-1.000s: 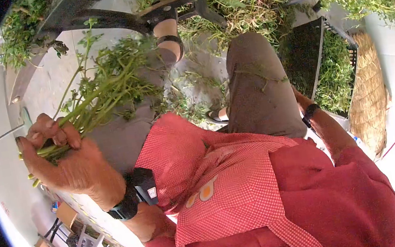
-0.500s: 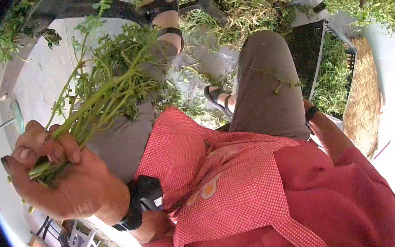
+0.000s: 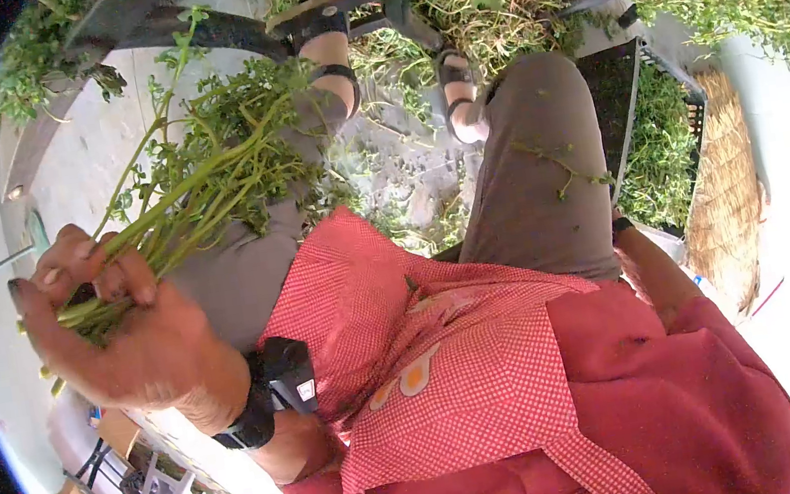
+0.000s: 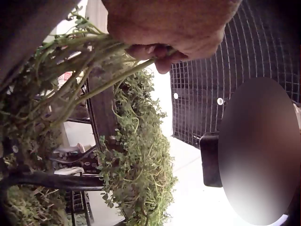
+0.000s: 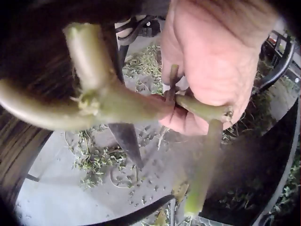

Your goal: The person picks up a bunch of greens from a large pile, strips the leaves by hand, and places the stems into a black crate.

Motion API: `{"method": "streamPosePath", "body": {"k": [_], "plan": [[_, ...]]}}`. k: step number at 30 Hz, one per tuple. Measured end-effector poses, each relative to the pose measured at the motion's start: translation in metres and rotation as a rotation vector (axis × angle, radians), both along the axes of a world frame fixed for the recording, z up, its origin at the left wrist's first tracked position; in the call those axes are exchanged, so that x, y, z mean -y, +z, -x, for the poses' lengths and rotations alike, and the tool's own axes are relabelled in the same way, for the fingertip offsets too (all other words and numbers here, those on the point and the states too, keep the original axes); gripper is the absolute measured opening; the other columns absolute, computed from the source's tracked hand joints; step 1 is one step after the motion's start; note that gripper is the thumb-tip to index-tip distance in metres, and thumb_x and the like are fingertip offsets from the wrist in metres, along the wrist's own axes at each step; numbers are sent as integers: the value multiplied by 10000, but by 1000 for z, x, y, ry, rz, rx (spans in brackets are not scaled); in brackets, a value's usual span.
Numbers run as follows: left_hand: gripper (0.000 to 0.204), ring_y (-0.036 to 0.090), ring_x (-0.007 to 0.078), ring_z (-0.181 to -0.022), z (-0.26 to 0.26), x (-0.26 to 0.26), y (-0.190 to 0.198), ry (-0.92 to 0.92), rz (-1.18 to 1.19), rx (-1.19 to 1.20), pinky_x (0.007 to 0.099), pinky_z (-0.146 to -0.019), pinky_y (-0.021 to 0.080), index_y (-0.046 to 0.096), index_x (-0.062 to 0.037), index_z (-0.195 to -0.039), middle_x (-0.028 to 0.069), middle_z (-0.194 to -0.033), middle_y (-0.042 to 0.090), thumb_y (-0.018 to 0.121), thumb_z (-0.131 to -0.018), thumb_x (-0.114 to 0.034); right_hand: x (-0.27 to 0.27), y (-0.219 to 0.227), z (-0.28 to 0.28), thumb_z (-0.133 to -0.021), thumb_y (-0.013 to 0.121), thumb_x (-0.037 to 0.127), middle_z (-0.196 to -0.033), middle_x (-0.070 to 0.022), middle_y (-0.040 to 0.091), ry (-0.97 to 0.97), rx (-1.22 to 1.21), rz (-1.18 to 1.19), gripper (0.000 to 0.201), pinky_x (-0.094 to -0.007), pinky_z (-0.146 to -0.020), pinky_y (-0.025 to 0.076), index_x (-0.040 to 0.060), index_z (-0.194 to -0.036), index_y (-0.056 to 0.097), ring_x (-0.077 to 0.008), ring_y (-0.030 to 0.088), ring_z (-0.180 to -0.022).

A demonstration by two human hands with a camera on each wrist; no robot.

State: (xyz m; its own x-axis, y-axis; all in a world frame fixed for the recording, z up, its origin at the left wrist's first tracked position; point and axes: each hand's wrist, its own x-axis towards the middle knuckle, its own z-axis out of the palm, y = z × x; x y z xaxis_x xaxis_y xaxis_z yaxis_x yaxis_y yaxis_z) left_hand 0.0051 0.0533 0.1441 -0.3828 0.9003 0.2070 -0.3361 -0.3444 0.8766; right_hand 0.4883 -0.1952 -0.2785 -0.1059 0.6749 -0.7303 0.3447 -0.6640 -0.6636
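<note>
In the head view, my left hand (image 3: 152,347) grips a bunch of leafy greens (image 3: 206,193) by the stems. The leafy ends spread over my thigh, and cut stem ends stick out behind the fist. In the left wrist view the fingers curl round these stems (image 4: 110,82). My right hand (image 5: 216,56) is low beside my other knee, hidden in the head view except for the wrist. The right wrist view shows its fingers curled round several thick cut stems (image 5: 122,106), whose pale ends point toward the camera.
A black crate (image 3: 646,126) of greens stands right of my knee, beside a straw bundle (image 3: 716,171). More greens (image 3: 497,5) lie ahead and on the dark rack (image 3: 183,34). Leaf scraps litter the floor (image 3: 393,161). A loose sprig (image 3: 561,168) lies on my trouser leg.
The sandalled foot on the right has moved forward, and that knee has swung slightly right. My left hand has shifted slightly left, still gripping the greens.
</note>
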Motion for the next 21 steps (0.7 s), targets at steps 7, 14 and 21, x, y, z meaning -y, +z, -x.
{"method": "streamPosePath", "body": {"k": [7,14,21], "plan": [[235,342,99,-551,-14,-4,-3,163,83,-106,203,-414,260,480,-56,-731,74,-715,491,534,-859,-246,4,3,17,-846,602,157,-752,-73,618,-12,-51,-7,178,-280,-514,449,-1,-925,606,-119,563,-632],[226,306,62,-523,-2,-5,-12,66,137,35,174,-387,205,487,-55,-765,49,-707,454,563,-862,-244,-34,-4,44,-857,588,140,-777,-82,626,-183,-52,12,178,-279,-528,454,-8,-953,610,-118,567,-651],[221,285,54,-515,-26,-11,-7,-52,185,2,160,-377,200,491,-59,-768,49,-702,451,567,-867,-242,-156,132,3,-834,630,242,-583,-20,511,-255,61,-286,231,-249,-363,351,49,-778,517,-105,456,-443]]}}
